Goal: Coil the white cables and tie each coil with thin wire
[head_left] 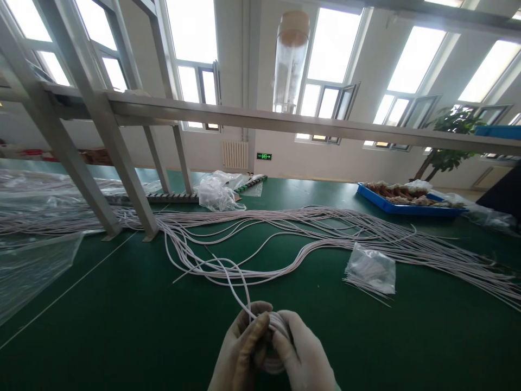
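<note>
Tall windows (pixel 334 49) light the wall beyond a green counter (pixel 183 336), and we work low at its near side. Between our hands sits a small coil (pixel 279 325) of white cable, held just off the counter or resting on it; we cannot tell which. Our left hand (pixel 244 343) is closed around its left side, thumb pressed over the strands, and our right hand (pixel 306 348) grips the opposite side, so both are clamped on the same ring.

As we judge it, the winding is well along: several turns already lie together. Loose cable lengths (pixel 233 287) rise from the left hand and arc forward, outside the ring, so these remain ungathered. No tie shows on the coil, though fingers hide much of it. Many strands in the cable bundle (pixel 407 245), ahead of the hands, lie uncoiled.

Green surface shows on either side of our hands, giving room to turn outward. Ahead, the bundle bounds our reach; forward-right lies a clear bag (pixel 372 267), with a blue tray (pixel 391 206) farther off. Metal posts (pixel 124 168) stand forward-left, carrying a rail (pixel 260 117) across, well beyond the hands. The counter's near edge is out of view.
</note>
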A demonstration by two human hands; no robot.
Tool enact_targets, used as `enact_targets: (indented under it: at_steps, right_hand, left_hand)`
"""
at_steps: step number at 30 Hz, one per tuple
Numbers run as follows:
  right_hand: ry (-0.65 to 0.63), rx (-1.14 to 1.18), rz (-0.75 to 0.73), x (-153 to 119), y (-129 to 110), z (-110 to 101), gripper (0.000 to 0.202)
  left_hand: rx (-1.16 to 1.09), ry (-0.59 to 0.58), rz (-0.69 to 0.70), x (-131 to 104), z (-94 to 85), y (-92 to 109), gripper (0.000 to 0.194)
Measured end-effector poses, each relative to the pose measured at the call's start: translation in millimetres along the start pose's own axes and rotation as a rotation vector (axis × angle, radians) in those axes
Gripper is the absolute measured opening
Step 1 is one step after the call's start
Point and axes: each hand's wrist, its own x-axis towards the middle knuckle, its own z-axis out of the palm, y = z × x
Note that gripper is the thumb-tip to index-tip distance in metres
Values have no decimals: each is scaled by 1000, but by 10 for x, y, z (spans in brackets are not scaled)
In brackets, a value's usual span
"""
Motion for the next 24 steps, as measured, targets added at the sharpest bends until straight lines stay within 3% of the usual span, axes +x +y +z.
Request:
enact_targets:
  at_steps: [5, 14, 24]
  right_hand:
    - [147, -162, -75, -53, 82, 165, 43]
    - [2, 264, 51, -45, 39, 232, 49]
    - [135, 200, 13, 49, 77, 302, 61]
  left_hand:
    - [86, -84, -27, -93, 87, -35, 51]
    - [42, -18, 16, -101, 60, -30, 43]
    - [13, 29, 23, -115, 123, -87, 48]
